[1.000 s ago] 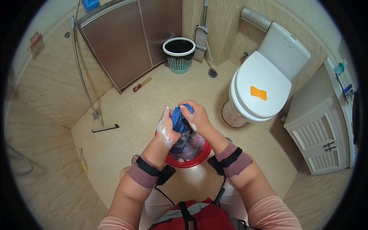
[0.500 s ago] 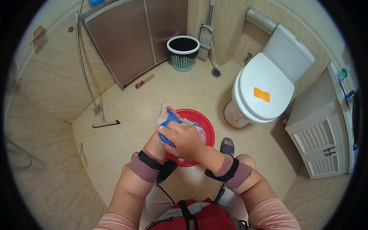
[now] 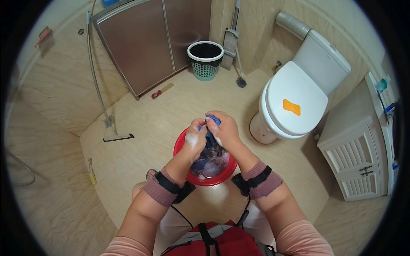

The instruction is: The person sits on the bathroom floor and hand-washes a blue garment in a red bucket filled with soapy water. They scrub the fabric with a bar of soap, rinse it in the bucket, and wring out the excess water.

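**A:** What are the hands gripping?

**B:** Both are clamped on one wet blue cloth (image 3: 210, 130). The left hand (image 3: 195, 137), white with suds, pinches its left side. The right hand (image 3: 224, 130) is closed over its right side. The knuckles of the two hands nearly touch.

**A:** Where is the cloth?

**B:** Lifted just above a red plastic basin (image 3: 181, 147) on the tan tiled floor (image 3: 141, 145), right in front of the person's knees. More dark laundry (image 3: 209, 162) soaks in the foam below.

**A:** How would it handle?

**B:** Likely soft, limp, heavy with water and slippery from soap. A firm hold on the gathered folds, as here, looks best.

**A:** Which way does it lie?

**B:** It is bunched, so no end clearly points anywhere. Its length hangs roughly downward, from the hands towards the basin.

**A:** And further off?

**B:** To the far right, a white toilet (image 3: 294, 102) with its lid down. At the far wall, a green wastebasket (image 3: 205, 64).
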The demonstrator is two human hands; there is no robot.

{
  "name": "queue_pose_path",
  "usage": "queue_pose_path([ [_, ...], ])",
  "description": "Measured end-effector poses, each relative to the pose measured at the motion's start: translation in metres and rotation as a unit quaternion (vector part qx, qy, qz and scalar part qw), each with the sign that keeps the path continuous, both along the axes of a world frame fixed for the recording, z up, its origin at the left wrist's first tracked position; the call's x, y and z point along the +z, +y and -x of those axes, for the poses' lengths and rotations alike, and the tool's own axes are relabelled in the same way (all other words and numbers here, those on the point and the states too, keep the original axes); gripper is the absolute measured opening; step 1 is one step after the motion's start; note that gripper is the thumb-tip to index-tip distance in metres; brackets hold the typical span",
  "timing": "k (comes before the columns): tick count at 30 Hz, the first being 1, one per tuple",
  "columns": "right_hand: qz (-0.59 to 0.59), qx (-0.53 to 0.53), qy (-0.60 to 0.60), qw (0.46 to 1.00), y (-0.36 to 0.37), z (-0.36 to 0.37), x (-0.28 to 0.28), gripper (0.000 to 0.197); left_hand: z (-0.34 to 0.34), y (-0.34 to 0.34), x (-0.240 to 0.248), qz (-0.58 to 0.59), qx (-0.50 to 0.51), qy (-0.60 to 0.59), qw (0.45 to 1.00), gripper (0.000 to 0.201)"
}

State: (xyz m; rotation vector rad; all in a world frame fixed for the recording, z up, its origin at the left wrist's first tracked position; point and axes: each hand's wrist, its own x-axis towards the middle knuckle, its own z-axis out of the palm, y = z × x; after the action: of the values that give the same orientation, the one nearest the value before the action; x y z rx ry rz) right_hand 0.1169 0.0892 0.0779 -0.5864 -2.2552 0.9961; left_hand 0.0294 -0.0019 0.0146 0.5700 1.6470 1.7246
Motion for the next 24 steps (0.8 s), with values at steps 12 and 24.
queue_pose_path([
  [12,-0.221,0.109,-0.039,0.968,-0.054,-0.015,0.018,0.025,0.005,-0.011,0.007,0.351,-0.086,0.613,0.702,0.031],
  [24,0.125,-0.074,0.044,0.988,-0.001,0.002,-0.023,0.035,0.037,-0.009,0.058,-0.394,0.049,-0.419,0.817,0.041],
])
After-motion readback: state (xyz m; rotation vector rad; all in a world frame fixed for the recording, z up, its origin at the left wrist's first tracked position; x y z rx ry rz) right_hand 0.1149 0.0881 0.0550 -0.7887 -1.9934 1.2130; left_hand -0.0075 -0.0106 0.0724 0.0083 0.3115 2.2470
